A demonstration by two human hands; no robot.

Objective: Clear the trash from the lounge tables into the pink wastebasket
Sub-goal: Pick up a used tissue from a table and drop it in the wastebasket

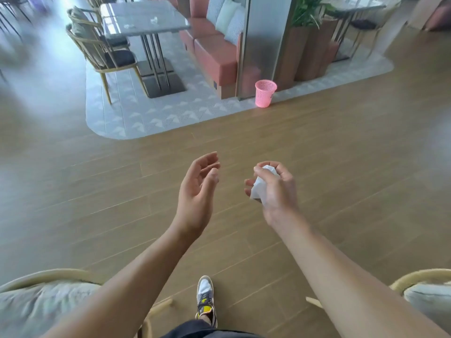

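At the bottom centre I see one shoe on the wooden floor. A cushioned chair fills the lower left corner. In the middle, the left hand holds nothing, its fingers loosely bent and a little apart. Beside it, the right hand curls its fingers around a crumpled white paper.

Well ahead, right of upper centre, the pink wastebasket stands upright near a red sofa. A dark mark on its side is too small to read. On the grey table at upper left lie white scraps.
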